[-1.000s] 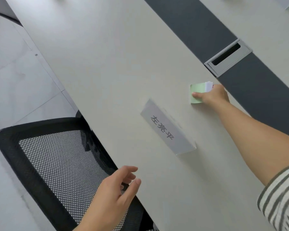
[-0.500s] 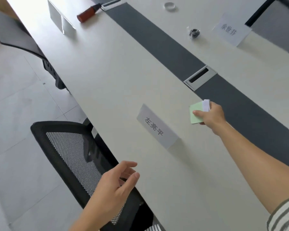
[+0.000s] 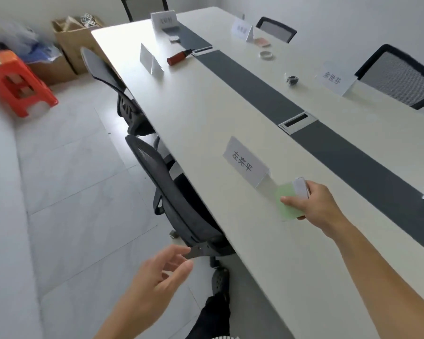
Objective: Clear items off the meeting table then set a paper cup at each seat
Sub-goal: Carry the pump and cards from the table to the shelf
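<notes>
My right hand [image 3: 315, 203] grips a green pad of sticky notes [image 3: 287, 205] with a small white piece against it, held just above the long white meeting table [image 3: 206, 113], beside the nearest name card [image 3: 245, 161]. My left hand [image 3: 157, 280] hovers off the table's edge over the floor, fingers apart and empty. Farther along the table lie a red marker-like tube [image 3: 179, 58], a roll of clear tape [image 3: 266, 55], a small dark object [image 3: 292, 80], a pinkish item [image 3: 262, 42] and a grey round thing [image 3: 174, 39].
Black mesh chairs [image 3: 179, 204] stand tucked along the left side, others across the table [image 3: 399, 77]. More name cards [image 3: 150, 59] stand at the seats. A metal cable hatch [image 3: 298, 121] sits in the dark centre strip. An orange stool [image 3: 17, 81] and cardboard boxes [image 3: 76, 42] stand far left.
My right hand has lifted the green pad off the table and drawn it back towards me, past the name card. My view has swung up along the table. The left hand stays open.
</notes>
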`<action>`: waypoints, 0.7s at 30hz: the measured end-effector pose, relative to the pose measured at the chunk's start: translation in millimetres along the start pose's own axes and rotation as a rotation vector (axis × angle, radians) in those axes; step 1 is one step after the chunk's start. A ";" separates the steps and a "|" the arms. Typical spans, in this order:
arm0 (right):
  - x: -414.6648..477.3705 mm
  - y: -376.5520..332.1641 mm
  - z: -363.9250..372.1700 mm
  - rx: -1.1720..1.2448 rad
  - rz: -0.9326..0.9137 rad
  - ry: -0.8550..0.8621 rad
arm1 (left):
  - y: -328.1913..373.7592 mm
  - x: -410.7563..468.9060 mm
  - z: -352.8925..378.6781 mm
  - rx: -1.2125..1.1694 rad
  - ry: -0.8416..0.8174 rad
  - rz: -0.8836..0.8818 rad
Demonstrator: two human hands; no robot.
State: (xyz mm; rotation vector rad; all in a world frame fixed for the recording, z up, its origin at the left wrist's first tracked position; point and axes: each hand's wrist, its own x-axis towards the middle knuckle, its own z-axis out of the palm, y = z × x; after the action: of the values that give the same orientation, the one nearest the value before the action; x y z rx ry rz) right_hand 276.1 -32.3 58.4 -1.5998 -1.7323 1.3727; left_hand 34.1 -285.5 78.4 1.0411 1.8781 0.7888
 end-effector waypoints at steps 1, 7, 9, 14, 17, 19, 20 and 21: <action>-11.7 -3.2 5.5 0.000 -0.012 -0.026 | -9.1 -13.3 -3.4 0.007 0.001 -0.019; -63.8 -56.9 79.9 0.000 -0.157 -0.241 | -61.6 -96.7 -41.4 -0.053 0.180 -0.143; -72.0 -79.6 112.9 -0.020 -0.222 -0.314 | -75.4 -113.6 -55.6 -0.090 0.241 -0.186; -68.0 -126.7 199.3 -0.079 -0.332 -0.497 | -109.3 -129.7 -96.9 -0.203 0.344 -0.282; -54.5 -152.0 257.4 -0.117 -0.350 -0.575 | -135.7 -126.7 -129.4 -0.314 0.391 -0.361; -43.8 -170.3 296.3 -0.111 -0.356 -0.618 | -151.3 -117.3 -156.8 -0.347 0.410 -0.385; -37.6 -180.1 314.7 -0.106 -0.360 -0.627 | -159.2 -109.9 -172.0 -0.348 0.415 -0.387; -30.9 -190.9 332.6 -0.099 -0.364 -0.626 | -166.0 -100.8 -188.8 -0.345 0.419 -0.385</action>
State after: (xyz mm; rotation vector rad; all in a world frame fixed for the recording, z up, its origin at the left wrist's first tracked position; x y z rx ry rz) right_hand -86.3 -158.4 86.4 -0.8605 -2.3271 1.7210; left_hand -159.8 -474.2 66.6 0.2974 2.0983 1.1050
